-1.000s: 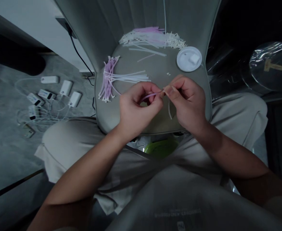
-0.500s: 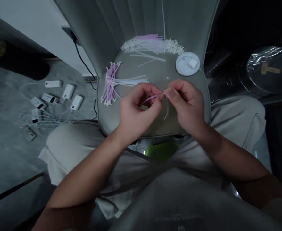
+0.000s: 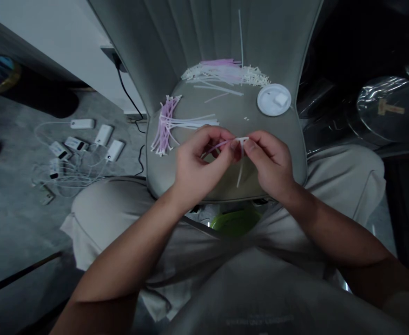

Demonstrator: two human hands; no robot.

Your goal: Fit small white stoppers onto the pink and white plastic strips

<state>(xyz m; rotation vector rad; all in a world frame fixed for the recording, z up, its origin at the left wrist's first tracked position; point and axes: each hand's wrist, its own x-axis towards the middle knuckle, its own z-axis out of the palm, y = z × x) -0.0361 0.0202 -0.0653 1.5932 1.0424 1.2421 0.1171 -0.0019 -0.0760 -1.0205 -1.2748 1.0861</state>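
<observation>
My left hand (image 3: 204, 163) is closed in a pinch on a thin lilac strip (image 3: 218, 145), whose free end curves back under the palm. A small white connector-like piece (image 3: 241, 138) spans the gap between my two hands. My right hand (image 3: 272, 158) pinches the right end of that piece. From it a thin white strip (image 3: 240, 174) hangs down toward the seat's front. To the left lies a bundle of lilac strips (image 3: 165, 125) with white ends, crossed by several loose white strips (image 3: 194, 121). Two tiny white bits (image 3: 246, 118) rest beyond my fingers.
The grey chair seat (image 3: 190, 100) carries a heap of white and lilac strips (image 3: 225, 72) at the back and a round white lid (image 3: 265, 106) holding a white block. Power banks (image 3: 115, 151) with tangled cables lie on the floor at left. Clear plastic wrap (image 3: 375, 107) is at right.
My hands have drawn slightly apart at the fingertips, so the white piece between them now shows. The white strip hangs straighter. The whole view has shifted a little.
</observation>
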